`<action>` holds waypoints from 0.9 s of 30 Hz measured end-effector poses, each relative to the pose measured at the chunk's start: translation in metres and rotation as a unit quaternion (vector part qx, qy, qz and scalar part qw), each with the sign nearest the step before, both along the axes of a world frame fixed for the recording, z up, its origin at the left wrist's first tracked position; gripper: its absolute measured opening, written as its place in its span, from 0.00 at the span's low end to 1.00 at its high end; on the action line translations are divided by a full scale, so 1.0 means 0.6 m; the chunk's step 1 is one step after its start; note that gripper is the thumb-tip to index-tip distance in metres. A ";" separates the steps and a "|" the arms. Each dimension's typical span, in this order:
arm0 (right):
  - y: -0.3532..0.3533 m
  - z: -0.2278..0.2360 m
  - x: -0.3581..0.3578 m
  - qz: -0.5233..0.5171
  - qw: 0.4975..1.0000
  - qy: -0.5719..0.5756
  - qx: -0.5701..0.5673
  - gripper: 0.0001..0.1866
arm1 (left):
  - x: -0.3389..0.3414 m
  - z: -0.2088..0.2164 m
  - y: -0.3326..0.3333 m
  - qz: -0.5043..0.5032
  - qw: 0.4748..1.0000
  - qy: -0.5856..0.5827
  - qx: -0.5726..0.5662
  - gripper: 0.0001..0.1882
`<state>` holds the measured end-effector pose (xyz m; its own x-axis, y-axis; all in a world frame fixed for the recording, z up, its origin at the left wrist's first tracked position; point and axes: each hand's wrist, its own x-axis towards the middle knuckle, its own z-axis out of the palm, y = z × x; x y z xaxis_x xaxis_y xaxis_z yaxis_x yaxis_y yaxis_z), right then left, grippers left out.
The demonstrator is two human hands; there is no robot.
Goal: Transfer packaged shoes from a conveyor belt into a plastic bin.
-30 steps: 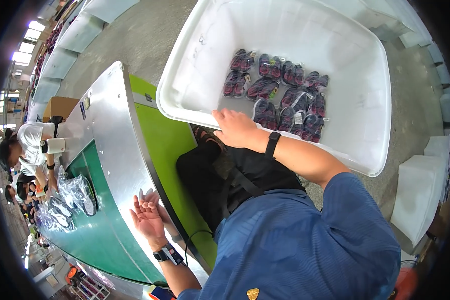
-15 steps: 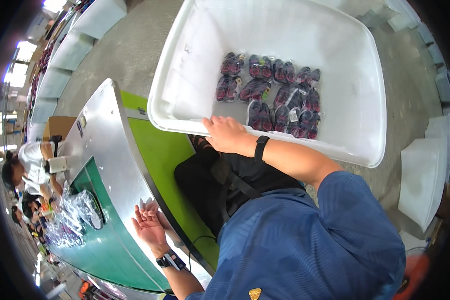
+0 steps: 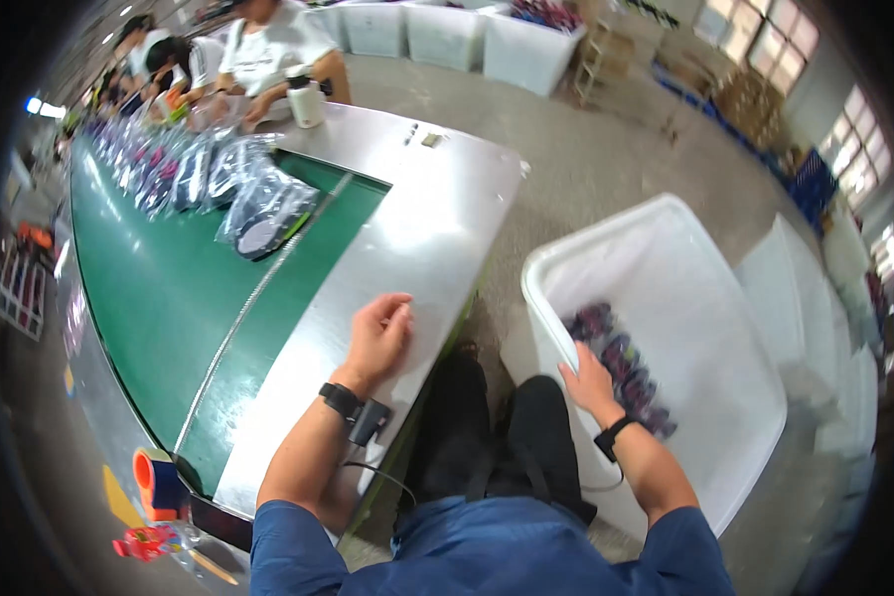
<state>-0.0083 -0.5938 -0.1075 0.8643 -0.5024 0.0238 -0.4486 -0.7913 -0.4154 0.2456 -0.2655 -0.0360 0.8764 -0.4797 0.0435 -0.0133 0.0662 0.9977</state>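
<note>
My left hand hovers over or rests on the metal border of the worktable. Its fingers are loosely bent, with a gap to the thumb and nothing visible between them. To my right stands a large white plastic bin, and my right hand grips its near left rim. Inside, along that wall, lie several pairs of dark shoes with pink parts; the forearm and rim hide some of them. On the green conveyor belt, shoes in clear plastic bags are heaped at the far end.
Co-workers, one in a white shirt, sit along the table's far side beside a white bottle. A tape roll is at the near left corner. More white bins line the back, and others stand at the right.
The view has swung left, bringing the belt and co-workers further into sight. My left hand has turned from palm up to fingers bent. My right hand stays on the bin's rim.
</note>
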 end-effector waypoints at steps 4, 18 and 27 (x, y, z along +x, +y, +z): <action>0.003 -0.009 -0.001 0.023 1.000 0.010 0.005 0.29 | 0.010 -0.024 0.025 -0.044 0.977 -0.195 0.069 0.09; -0.037 0.240 0.078 0.159 0.972 0.006 -0.171 0.27 | 0.049 -0.027 0.032 -0.038 0.991 0.081 -0.096 0.12; 0.302 0.569 0.206 0.302 0.898 -0.071 0.313 0.20 | 0.050 -0.021 0.044 -0.019 0.985 0.131 -0.114 0.11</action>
